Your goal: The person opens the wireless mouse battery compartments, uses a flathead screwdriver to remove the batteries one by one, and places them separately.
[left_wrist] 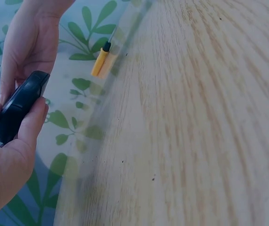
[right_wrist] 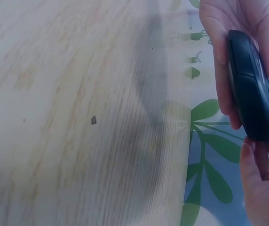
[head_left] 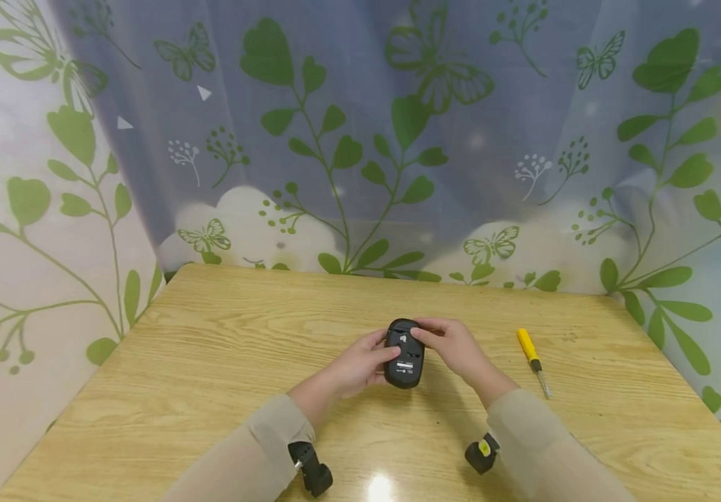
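A black computer mouse (head_left: 406,373) is held up over the table, its underside with a pale label facing the head camera. My left hand (head_left: 353,365) grips it along the left side, thumb on the underside and fingers beneath. At the far end, my right hand (head_left: 457,348) pinches the mouse with its thumb on the underside and fingers behind. The left wrist view shows the mouse (left_wrist: 19,110) edge-on between both hands. Seen from the right wrist, a seam runs along the side of the mouse (right_wrist: 249,89).
To the right on the wooden table (head_left: 241,328) lies a screwdriver (head_left: 526,345) with a yellow and black handle, its metal tip toward the near side. A curtain (head_left: 360,139) printed with leaves and butterflies hangs behind the table's back edge. Wrist cameras are strapped over both sleeves.
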A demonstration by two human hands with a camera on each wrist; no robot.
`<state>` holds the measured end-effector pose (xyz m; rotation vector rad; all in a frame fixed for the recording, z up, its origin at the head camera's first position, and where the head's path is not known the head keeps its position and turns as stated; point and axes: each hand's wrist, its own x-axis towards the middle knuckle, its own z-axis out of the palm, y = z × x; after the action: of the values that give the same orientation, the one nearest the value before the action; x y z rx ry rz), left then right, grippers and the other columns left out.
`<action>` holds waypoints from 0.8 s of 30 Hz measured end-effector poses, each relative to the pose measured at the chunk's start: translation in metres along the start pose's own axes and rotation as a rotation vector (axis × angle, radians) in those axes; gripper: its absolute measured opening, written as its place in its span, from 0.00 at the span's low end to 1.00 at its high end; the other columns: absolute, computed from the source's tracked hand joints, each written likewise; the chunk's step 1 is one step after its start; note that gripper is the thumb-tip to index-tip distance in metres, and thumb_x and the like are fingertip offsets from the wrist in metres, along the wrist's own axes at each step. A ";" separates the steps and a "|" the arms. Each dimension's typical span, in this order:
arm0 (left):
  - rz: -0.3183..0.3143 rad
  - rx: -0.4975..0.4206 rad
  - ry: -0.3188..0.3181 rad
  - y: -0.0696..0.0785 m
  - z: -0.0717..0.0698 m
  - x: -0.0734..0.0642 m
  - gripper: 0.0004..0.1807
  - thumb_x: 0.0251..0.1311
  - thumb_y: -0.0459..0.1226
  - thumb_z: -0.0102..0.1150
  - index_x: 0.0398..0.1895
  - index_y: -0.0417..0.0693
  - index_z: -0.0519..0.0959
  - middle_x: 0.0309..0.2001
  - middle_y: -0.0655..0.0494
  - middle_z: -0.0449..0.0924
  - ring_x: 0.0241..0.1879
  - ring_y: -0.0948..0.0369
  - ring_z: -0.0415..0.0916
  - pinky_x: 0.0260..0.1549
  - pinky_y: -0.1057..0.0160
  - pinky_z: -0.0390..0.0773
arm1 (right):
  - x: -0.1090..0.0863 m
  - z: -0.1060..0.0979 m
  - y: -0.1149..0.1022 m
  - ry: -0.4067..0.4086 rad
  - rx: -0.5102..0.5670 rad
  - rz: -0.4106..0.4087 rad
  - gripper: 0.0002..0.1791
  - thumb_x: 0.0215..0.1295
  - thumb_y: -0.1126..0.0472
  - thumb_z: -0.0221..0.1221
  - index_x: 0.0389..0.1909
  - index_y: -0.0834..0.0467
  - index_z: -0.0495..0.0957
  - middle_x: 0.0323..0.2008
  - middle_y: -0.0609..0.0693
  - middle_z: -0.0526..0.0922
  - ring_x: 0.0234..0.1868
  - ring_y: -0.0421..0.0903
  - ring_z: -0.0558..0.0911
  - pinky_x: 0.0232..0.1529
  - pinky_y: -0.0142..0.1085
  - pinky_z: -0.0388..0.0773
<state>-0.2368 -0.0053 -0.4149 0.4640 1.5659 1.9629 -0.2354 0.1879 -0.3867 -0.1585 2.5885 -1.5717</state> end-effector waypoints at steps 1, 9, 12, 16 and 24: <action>0.000 0.000 -0.001 0.000 0.000 0.000 0.29 0.71 0.35 0.42 0.70 0.37 0.50 0.61 0.40 0.67 0.53 0.48 0.73 0.46 0.54 0.76 | 0.000 0.000 0.000 0.000 0.000 0.005 0.26 0.67 0.53 0.55 0.60 0.64 0.70 0.58 0.61 0.73 0.56 0.55 0.73 0.56 0.49 0.69; 0.014 0.002 -0.008 0.000 -0.001 -0.001 0.28 0.71 0.34 0.41 0.70 0.35 0.50 0.61 0.39 0.66 0.54 0.48 0.72 0.46 0.54 0.76 | 0.004 0.000 -0.002 -0.006 -0.008 0.007 0.26 0.66 0.53 0.55 0.59 0.65 0.71 0.57 0.61 0.74 0.56 0.55 0.74 0.56 0.50 0.68; 0.013 -0.005 -0.007 0.000 -0.002 -0.002 0.28 0.71 0.34 0.41 0.70 0.35 0.50 0.61 0.38 0.66 0.54 0.47 0.72 0.46 0.54 0.76 | 0.005 0.000 -0.003 -0.014 -0.004 0.006 0.25 0.66 0.55 0.56 0.59 0.66 0.71 0.56 0.62 0.74 0.55 0.55 0.75 0.55 0.49 0.69; 0.011 -0.007 -0.005 0.001 -0.001 -0.003 0.27 0.70 0.34 0.41 0.70 0.35 0.51 0.60 0.38 0.67 0.54 0.47 0.72 0.47 0.53 0.75 | 0.005 0.000 -0.006 -0.029 -0.003 0.006 0.24 0.67 0.56 0.55 0.58 0.67 0.71 0.54 0.63 0.75 0.52 0.55 0.77 0.53 0.49 0.71; 0.003 -0.009 0.005 0.001 -0.003 -0.004 0.28 0.70 0.34 0.42 0.70 0.36 0.50 0.60 0.38 0.67 0.54 0.48 0.72 0.47 0.54 0.76 | 0.008 -0.001 -0.009 -0.053 -0.012 0.011 0.24 0.67 0.56 0.55 0.58 0.67 0.71 0.52 0.62 0.76 0.50 0.54 0.78 0.53 0.50 0.71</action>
<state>-0.2361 -0.0101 -0.4149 0.4584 1.5601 1.9734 -0.2430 0.1840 -0.3785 -0.1833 2.5548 -1.5276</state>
